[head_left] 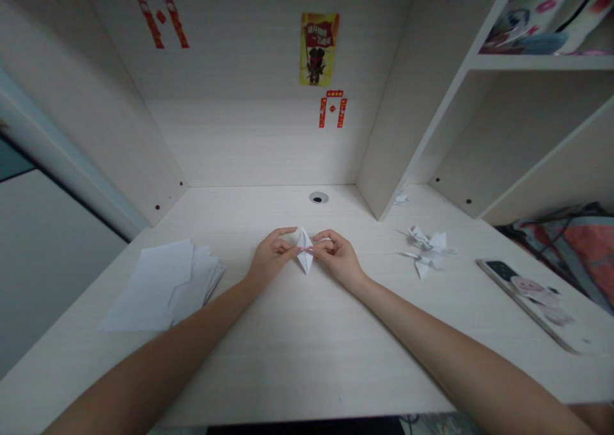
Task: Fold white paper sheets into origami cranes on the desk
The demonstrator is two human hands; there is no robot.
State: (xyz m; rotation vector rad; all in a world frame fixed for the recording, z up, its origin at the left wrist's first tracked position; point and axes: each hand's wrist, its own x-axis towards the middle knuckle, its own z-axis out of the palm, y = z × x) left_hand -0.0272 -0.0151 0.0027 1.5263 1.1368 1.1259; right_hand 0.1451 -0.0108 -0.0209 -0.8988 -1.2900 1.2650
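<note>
A small folded white paper piece, diamond-shaped with pointed ends, is held between both hands over the middle of the pale wooden desk. My left hand pinches its left side with thumb and fingers. My right hand pinches its right side the same way. Both hands rest close to the desk surface, fingertips nearly meeting at the paper's middle.
A stack of white paper sheets lies at the left. Finished folded paper figures sit at the right, with a phone nearer the right edge. A cable hole is at the back. Shelf dividers stand right.
</note>
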